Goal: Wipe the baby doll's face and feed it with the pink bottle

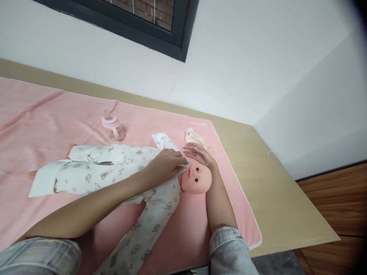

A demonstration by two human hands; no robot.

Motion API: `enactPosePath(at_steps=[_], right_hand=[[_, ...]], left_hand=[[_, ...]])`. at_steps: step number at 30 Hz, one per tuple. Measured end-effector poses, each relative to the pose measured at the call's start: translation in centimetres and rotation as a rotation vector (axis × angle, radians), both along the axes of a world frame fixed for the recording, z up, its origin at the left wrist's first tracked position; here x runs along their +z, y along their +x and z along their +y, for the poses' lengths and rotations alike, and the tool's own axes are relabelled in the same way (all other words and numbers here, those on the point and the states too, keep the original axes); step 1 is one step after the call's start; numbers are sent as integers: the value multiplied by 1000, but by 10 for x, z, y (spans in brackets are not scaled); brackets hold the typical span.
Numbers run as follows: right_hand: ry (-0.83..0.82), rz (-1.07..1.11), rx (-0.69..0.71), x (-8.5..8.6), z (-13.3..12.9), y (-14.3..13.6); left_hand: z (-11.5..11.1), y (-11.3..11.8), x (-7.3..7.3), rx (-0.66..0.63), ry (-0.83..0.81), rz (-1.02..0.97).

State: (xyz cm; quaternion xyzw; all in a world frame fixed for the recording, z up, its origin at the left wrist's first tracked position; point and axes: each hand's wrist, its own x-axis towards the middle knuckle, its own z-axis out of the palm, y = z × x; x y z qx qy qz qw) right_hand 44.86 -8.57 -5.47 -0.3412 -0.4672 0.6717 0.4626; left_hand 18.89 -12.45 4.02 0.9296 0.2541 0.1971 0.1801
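Note:
A baby doll [197, 179] lies on its back on a pink blanket [34, 118], its head toward the right. It wears a white romper [106, 175] with green and pink animal prints. My left hand [168, 164] reaches across the doll's chest, pinching a small white wipe [185, 165] against its chin and cheek. On the far side of the head, my right hand [200, 153] has its fingers stretched out, close to a small soft packet [193, 136]; contact between them cannot be told. A small clear item [211, 149] lies just beyond that wrist.
A pink-capped baby bottle [114, 128] with a handle stands on the blanket behind the doll's legs. The tan table [258, 183] shows around the blanket's back and right edges. White walls and a dark window frame [172, 42] rise behind; wooden panelling [341, 198] stands at right.

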Motion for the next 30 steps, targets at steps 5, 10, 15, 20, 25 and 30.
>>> enactPosePath(at_steps=[5,10,15,20,25,30], right_hand=[[-4,-18,-20,1,0,-1],[-12,-7,-18,-1,1,-1],[-16,-19,-11,0,1,-1],[-18,-26,-16,0,1,0],[-13,-10,-2,-4,3,1],[-16,-14,-6,-3,3,1]], left_hand=[[0,1,-2,-10,0,-30],[0,0,-3,-24,19,-59],[0,-1,-3,-31,47,-46],[-3,-2,3,-18,54,-66],[-10,-4,12,-64,-29,-90],[-13,-1,11,-95,-43,-62]])
